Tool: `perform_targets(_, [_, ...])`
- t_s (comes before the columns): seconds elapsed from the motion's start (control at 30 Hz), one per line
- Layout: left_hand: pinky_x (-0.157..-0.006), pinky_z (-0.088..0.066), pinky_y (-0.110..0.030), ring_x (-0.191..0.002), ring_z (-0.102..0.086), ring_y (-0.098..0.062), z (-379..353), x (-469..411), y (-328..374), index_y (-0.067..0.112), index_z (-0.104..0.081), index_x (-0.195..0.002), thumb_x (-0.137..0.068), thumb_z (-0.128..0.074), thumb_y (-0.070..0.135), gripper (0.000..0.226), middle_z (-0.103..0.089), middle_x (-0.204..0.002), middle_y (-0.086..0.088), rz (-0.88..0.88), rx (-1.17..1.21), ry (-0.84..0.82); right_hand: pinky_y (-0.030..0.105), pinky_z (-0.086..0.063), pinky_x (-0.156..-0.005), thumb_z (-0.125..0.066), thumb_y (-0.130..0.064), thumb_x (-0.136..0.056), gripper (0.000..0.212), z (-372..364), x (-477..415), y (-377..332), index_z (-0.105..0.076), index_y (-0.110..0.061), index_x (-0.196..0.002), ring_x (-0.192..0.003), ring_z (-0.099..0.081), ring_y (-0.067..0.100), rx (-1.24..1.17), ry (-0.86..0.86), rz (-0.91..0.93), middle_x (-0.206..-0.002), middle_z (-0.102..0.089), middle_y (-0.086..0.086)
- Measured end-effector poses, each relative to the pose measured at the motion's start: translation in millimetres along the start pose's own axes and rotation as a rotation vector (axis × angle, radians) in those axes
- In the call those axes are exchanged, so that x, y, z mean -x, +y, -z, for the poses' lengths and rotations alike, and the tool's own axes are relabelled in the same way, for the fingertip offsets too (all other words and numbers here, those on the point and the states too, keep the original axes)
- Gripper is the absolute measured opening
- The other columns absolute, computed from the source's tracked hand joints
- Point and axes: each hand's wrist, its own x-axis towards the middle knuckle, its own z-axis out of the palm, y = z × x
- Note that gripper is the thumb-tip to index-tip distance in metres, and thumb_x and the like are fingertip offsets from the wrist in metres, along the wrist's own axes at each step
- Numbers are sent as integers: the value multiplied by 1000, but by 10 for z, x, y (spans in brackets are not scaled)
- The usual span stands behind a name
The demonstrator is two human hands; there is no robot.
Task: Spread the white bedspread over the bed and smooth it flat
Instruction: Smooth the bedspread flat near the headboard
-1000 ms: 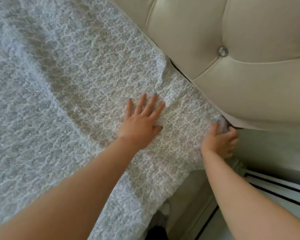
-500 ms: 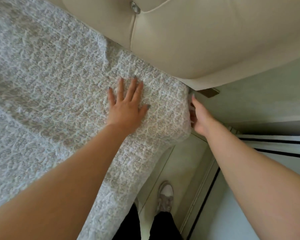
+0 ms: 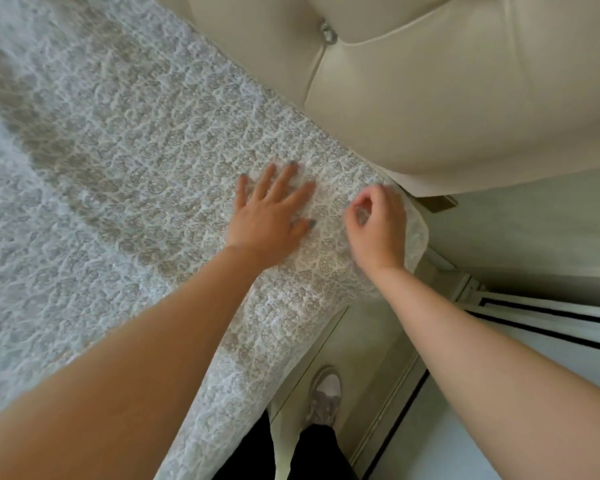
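White bedspread, lacy grey-white pattern, covers the bed top from the left edge of frame up to the cream tufted headboard, lies mostly flat, a darker shadow band runs across it at left; its near side hangs down over the bed edge toward the floor. Left hand palm down on the bedspread near the headboard corner, fingers straight and spread, pressing flat on the fabric, holding nothing. Right hand just beside it, on the very corner of the bedspread, fingers curled, thumb and forefinger tips almost meeting in a ring, looks like it pinches the fabric there; frame is blurred so the grip is not fully clear. The two hands are close but apart. Both forearms bare, reaching in from the bottom of frame. Headboard has a shiny button in its tuft seam. Below, between bed and a white panel with black lines, one grey-white shoe and black trouser legs of the person
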Motion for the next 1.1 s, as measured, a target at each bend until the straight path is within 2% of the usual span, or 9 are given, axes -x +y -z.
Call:
perform_targets(0.1, [-119, 5, -52, -149, 2, -21, 66, 184, -258, 42, -14, -149, -96, -18, 59, 56, -1, -162, 5, 106, -27, 57, 36, -43, -94, -54, -19, -88, 19, -299, -28, -467, -59, -15, -106, -110, -51, 18, 29, -163, 237, -115, -57, 1])
perform_targets(0.2, [-119, 5, -49, -149, -2, -21, 156, 393, -710, 37, -20, -149, -99, -14, 52, 53, -8, -161, 3, 262, 27, 94, 42, -27, -114, -48, -25, -94, 41, -667, -120, -924, -49, -20, -134, -141, -29, 22, 76, -350, 348, -150, -37, 3])
perform_targets(0.33, [-120, -7, -46, -145, -23, -20, 246, 753, -1220, 30, -42, -142, -101, -22, 45, 47, -33, -154, 4, 317, 114, 158, 47, -11, -119, -44, -32, -96, 48, -1138, -198, -1596, -40, -29, -143, -148, -12, 23, 79, -415, 292, -158, -22, 1])
perform_targets(0.47, [-112, -28, -43, -128, -47, -23, 222, 1230, -1602, 23, -66, -112, -98, -37, 35, 35, -63, -123, 6, 281, 176, 321, 45, -3, -120, -39, -32, -98, 48, -1602, -160, -2251, -34, -30, -146, -149, -6, 20, 145, -572, 486, -160, -18, -2])
perform_targets(0.6, [-110, -27, -54, -139, -27, -32, 156, 1511, -2253, 22, -51, -133, -95, -46, 28, 39, -41, -144, -5, 539, 237, 466, 42, -4, -121, -31, -32, -101, 52, -1952, -453, -2849, -19, -30, -151, -149, -3, 21, 255, -605, 620, -161, -11, 0])
perform_targets(0.7, [-118, -6, -54, -148, -4, -29, 194, 1510, -2835, 26, -31, -148, -98, -35, 36, 51, -20, -158, -4, 745, 302, 416, 41, -1, -121, -23, -37, -102, 53, -2260, -830, -3436, -8, -29, -153, -149, 0, 19, 337, -674, 661, -162, -5, -1])
perform_targets(0.83, [-117, 15, -44, -146, 20, -18, 263, 1409, -3476, 44, -5, -150, -96, -21, 58, 58, 8, -161, 8, 786, 247, 346, 46, 8, -119, -16, -50, -100, 63, -2708, -986, -3959, 6, -24, -153, -148, 11, 19, 423, -700, 716, -161, 9, -3])
perform_targets(0.93, [-117, 15, -42, -145, 23, -15, 355, 1369, -3886, 49, -2, -148, -93, -14, 67, 59, 13, -160, 11, 830, 240, 386, 49, 11, -118, -10, -52, -99, 63, -2908, -855, -3918, 15, -25, -150, -146, 19, 19, 506, -568, 796, -159, 19, -5])
perform_targets(1.1, [-120, 3, -47, -148, 13, -16, 512, 1181, -4445, 44, -3, -150, -94, -5, 67, 61, 5, -161, 7, 870, 120, 425, 49, 2, -119, -14, -48, -98, 62, -3074, -854, -3951, 5, -25, -153, -148, 10, 18, 454, -444, 851, -161, 9, -6])
